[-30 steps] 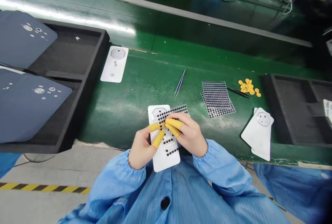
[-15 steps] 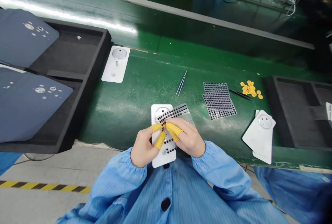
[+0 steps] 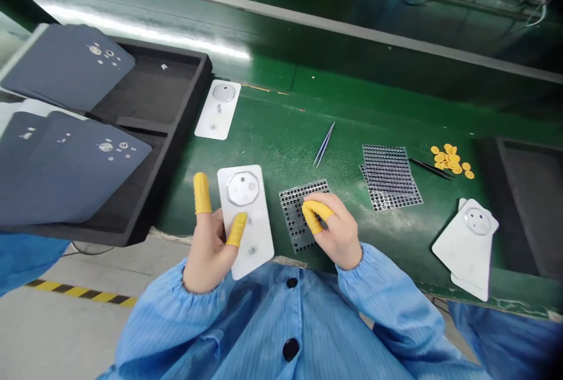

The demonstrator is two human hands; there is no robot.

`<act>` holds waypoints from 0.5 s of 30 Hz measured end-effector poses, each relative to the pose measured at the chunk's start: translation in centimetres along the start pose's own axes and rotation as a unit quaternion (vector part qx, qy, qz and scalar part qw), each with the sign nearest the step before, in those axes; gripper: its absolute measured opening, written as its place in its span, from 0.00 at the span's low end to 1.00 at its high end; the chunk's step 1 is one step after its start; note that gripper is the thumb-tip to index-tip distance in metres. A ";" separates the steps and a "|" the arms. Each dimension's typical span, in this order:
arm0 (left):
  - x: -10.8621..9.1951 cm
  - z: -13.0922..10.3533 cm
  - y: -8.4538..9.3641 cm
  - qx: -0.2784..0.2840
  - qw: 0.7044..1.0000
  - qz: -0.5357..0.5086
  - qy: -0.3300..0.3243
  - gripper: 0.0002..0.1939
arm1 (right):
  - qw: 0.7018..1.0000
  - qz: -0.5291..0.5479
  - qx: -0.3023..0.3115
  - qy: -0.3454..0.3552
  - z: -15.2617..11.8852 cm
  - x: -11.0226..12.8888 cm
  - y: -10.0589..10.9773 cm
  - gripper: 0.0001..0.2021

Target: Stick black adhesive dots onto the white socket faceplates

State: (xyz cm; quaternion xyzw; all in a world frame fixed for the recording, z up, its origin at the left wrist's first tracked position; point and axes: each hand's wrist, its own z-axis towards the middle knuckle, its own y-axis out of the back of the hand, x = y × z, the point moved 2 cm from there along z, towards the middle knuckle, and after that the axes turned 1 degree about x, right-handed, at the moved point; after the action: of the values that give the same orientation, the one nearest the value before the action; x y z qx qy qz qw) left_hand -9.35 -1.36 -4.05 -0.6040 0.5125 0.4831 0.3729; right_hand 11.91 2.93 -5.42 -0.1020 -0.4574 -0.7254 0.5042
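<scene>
we should steady the white rectangular panel [image 3: 258, 242] our left hand [image 3: 210, 254] pinches, right hand [image 3: 342, 232] fingertips pressed together over clear black-dotted film [image 3: 292, 216].

One head-worn camera, looked forward and steeply down from above the wearer's blue striped cloth coat [image 3: 264, 321] at 6 o'clock. Sat close: left hand [image 3: 213, 251] fell near 7, right hand [image 3: 338, 232] near 5. Wide cover; glossy green workbench [image 3: 281, 133] spanned the frame, its pale raised strip [image 3: 281, 17] sloping down towards 3.
</scene>
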 end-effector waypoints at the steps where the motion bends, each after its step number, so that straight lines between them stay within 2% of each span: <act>1: -0.5 -0.7 -0.7 0.008 1.000 -0.013 0.002 0.47 | 1.000 0.000 -0.013 0.010 0.4 0.9 0.2 0.14; 3: -1.4 -2.0 -2.3 0.012 0.999 -0.042 0.007 0.44 | 0.999 0.015 -0.015 0.025 1.3 2.8 0.6 0.17; 7: -2.2 -3.4 -4.1 0.033 0.997 -0.065 -0.010 0.36 | 0.998 0.027 0.053 0.036 2.4 5.0 1.0 0.20; 10: -2.2 -3.5 -4.1 0.063 0.996 -0.058 -0.020 0.32 | 0.993 -0.030 0.075 0.082 2.2 5.5 1.5 0.19; 15: -2.1 -3.3 -3.8 0.054 0.997 -0.053 -0.035 0.32 | 0.987 -0.056 0.101 0.114 1.4 5.3 1.7 0.18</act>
State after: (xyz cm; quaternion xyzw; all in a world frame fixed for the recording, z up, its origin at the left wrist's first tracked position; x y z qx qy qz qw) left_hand -4.98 -3.23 -1.37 -0.5918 0.4921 0.4551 0.4478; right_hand 10.39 0.55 -0.45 0.0587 -0.4728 -0.7095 0.5193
